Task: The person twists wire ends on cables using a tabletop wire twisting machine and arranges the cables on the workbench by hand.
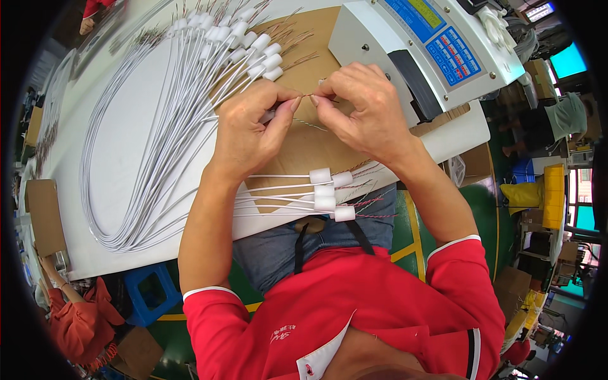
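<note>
Above a brown cardboard sheet (316, 152), my left hand (253, 123) and my right hand (367, 111) face each other with fingertips almost meeting. Both pinch a thin brownish wire (306, 95) whose short middle stretch shows between them. A green-and-white twisted wire pair (311, 125) hangs just below the fingertips. Beside my left hand fans a large bundle of white cables (136, 206), tipped with white cylindrical sleeves (259, 43) and bare coloured wires. Nearer my body, several cable ends with white sleeves (325, 203) and twisted coloured pairs lie at the table's edge.
A grey machine (360, 35) with a blue keypad panel stands beyond my right hand on the white table (57, 240). White gloves (497, 28) rest on it. A blue stool (152, 292) is at the lower left, near another person in red (82, 320).
</note>
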Tool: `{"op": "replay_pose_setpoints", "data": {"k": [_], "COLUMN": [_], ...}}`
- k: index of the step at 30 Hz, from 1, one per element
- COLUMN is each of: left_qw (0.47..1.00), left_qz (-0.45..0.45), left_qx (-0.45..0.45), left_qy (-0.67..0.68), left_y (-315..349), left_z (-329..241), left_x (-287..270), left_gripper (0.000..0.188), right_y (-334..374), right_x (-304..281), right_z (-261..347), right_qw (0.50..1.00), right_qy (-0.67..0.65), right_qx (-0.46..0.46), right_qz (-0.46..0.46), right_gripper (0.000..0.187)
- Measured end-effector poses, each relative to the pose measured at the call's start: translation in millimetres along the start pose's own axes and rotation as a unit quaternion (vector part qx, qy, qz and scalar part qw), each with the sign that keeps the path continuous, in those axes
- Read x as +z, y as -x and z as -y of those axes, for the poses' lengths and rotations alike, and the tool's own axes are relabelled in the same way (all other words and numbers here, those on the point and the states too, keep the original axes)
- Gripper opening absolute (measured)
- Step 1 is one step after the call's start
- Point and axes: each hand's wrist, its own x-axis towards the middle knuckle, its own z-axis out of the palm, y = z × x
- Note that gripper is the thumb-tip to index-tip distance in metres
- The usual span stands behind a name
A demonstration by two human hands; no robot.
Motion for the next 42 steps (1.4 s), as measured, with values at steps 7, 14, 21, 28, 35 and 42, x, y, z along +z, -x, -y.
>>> {"op": "replay_pose_setpoints", "data": {"k": [7, 14, 21, 28, 35, 42], "left_qw": [1.0, 1.0, 0.998, 0.969, 0.988, 0.989], "left_qz": [0.002, -0.003, 0.033, 0.085, 0.119, 0.115], "left_qx": [0.02, 0.022, -0.036, -0.126, -0.084, -0.087], "left_qy": [-0.001, 0.006, 0.038, 0.194, 0.047, 0.044], "left_y": [-2, -2, 0, 1, -3, -3], "left_z": [0, 1, 6, 8, 16, 12], "left_x": [1, 1, 2, -15, -16, -16], "left_gripper": [0.007, 0.007, 0.012, 0.025, 0.026, 0.029], "right_y": [-4, -5, -7, -15, -5, -1], "right_x": [-6, -3, -7, -35, -48, -55], "right_z": [2, 0, -1, 0, 14, 17], "right_qw": [0.996, 0.999, 0.998, 0.996, 0.991, 0.979], "right_qy": [0.002, -0.01, -0.044, -0.031, -0.041, -0.064], "right_qx": [-0.043, 0.0, 0.041, 0.071, 0.025, 0.054], "right_qz": [0.08, 0.044, 0.032, 0.046, 0.128, 0.187], "right_gripper": [0.009, 0.009, 0.011, 0.009, 0.008, 0.009]}}
